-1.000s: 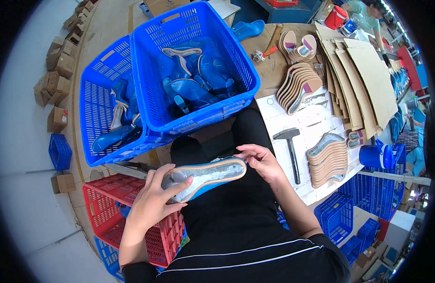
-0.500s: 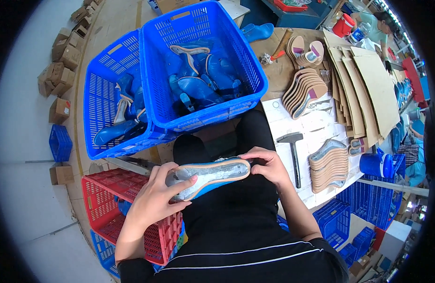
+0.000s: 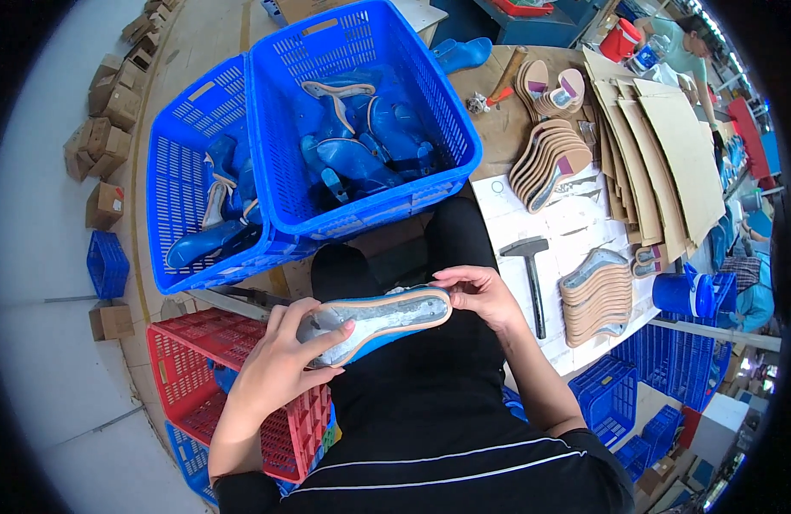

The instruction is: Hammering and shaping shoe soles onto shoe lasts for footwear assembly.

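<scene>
A blue shoe last (image 3: 387, 319) with a tan insole on its upturned bottom is lying across the person's lap, held at both ends. The left hand (image 3: 284, 364) is wrapping its fingers around the heel end, thumb lying on top. The right hand (image 3: 477, 293) is pinching the toe end with curled fingertips. Ahead, two blue crates (image 3: 267, 184) are holding more lasts. A hammer (image 3: 530, 270) is lying on the desk (image 3: 533, 218) at the right, between insole stacks (image 3: 594, 295).

Black top w/ thin white stripes, black trousers, bare forearms.
</scene>
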Available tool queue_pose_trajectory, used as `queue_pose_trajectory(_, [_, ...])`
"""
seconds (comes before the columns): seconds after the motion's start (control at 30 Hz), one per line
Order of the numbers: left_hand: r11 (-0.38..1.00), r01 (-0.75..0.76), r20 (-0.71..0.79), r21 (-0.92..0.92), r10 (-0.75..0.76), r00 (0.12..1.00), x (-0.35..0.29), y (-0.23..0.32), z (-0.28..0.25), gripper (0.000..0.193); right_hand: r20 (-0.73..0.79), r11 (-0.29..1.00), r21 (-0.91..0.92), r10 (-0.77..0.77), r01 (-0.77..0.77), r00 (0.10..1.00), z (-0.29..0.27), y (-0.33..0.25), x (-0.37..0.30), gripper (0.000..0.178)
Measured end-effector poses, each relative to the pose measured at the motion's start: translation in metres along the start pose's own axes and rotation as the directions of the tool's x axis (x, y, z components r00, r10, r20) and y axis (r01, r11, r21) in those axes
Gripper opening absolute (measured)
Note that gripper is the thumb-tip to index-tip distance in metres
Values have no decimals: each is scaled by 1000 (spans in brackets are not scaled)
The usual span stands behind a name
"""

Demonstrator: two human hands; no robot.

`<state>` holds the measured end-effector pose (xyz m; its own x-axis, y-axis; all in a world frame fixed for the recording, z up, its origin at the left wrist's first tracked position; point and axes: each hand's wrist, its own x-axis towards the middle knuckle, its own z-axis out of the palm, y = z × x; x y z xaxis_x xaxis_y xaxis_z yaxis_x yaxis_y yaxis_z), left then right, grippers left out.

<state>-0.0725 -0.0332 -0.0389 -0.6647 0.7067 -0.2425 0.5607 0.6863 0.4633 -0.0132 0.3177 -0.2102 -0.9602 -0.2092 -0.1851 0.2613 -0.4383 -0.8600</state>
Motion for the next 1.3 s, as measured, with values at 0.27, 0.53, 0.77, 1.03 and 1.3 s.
queue_pose_trajectory(0.27, [1000, -10, -12, 13, 10, 1000, 0, -2, 2, 66, 97, 946, -272, -154, 175, 983, 1, -6, 0, 35])
queue_pose_trajectory(0.53, [999, 20, -30, 41, -18, 999, -2, -1, 7, 64, 77, 947, -224, -218, 230, 973, 1, 0, 1, 34])
queue_pose_trajectory(0.77, [999, -17, -14, 47, 18, 1000, -1, -2, 3, 66, 106, 930, -272, -226, 247, 968, -2, -3, 1, 34])
queue_pose_trajectory(1.03, [999, 7, -32, -41, -8, 999, 1, 2, -3, 70, -58, 995, 42, -92, 95, 994, 4, 18, -3, 49])
queue_pose_trajectory(1.3, [999, 18, 15, -41, -17, 1000, 1, -6, -1, 70, -311, 975, -145, -207, 169, 927, -5, 15, -11, 41])
